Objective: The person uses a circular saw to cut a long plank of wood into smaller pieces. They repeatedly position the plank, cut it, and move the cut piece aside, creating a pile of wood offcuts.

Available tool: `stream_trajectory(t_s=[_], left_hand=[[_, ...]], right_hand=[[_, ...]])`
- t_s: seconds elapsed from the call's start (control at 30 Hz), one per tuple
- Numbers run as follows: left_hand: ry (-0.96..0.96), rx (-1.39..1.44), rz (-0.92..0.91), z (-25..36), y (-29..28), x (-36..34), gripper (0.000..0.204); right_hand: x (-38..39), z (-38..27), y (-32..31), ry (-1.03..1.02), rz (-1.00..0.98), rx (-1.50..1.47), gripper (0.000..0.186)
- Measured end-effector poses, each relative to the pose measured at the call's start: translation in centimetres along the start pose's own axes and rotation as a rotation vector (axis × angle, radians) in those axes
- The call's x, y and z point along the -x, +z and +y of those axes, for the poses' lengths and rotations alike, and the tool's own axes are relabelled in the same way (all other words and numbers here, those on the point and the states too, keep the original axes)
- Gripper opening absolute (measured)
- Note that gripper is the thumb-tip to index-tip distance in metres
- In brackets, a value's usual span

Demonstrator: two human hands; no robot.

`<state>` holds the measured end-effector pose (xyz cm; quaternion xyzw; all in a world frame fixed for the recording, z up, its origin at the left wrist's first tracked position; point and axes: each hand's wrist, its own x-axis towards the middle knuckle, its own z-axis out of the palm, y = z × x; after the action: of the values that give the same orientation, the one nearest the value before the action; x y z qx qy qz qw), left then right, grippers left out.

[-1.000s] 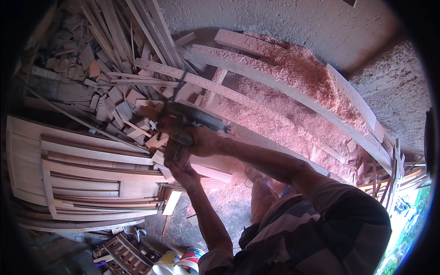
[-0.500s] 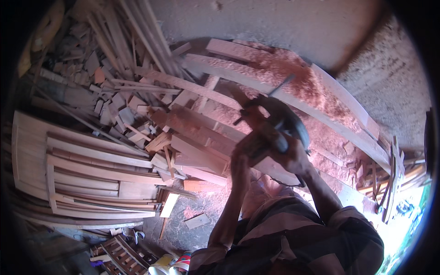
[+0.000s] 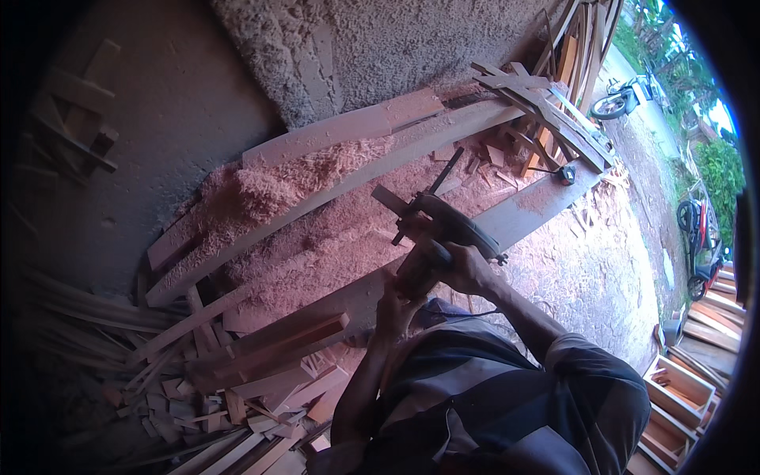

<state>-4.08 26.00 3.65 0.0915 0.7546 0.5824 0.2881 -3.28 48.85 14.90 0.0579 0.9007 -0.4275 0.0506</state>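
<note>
My right hand (image 3: 467, 271) grips the handle of a dark power tool with a round housing and guide rods (image 3: 443, 226). My left hand (image 3: 393, 297) is wrapped round the lower body of the same tool, nearer me. The tool is held above a long pale plank (image 3: 530, 214) that runs diagonally across the middle, with its underside hidden from view. Beyond it, long beams (image 3: 427, 136) lie among heaps of pink wood shavings (image 3: 277, 186). A small black object (image 3: 564, 176) rests toward the plank's far right end.
An offcut pile (image 3: 190, 404) fills the lower left, and stacked boards (image 3: 546, 119) stand at the upper right. A rough wall (image 3: 301, 55) is at the top. Outside on the right are two two-wheelers (image 3: 697, 245), with wooden boxes (image 3: 673, 388) below them.
The view has swung toward the doorway on the right. My hands carried the tool rightward from over the offcut pile to over the plank, both still gripping it.
</note>
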Motion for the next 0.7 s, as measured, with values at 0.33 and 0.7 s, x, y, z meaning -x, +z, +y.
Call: stream_trajectory(t_s=[0.33,0.7], left_hand=[[0.070,-0.211,-0.109,-0.2,10.2,-7.3,0.083],[0.065,-0.784,1.271,-1.9,-7.5,4.0,0.081]], right_hand=[[2.8,10.3,-4.6,0.116,0.188,-0.004,0.039],[4.0,11.4,-3.1,0.142,0.161,-0.092,0.049]])
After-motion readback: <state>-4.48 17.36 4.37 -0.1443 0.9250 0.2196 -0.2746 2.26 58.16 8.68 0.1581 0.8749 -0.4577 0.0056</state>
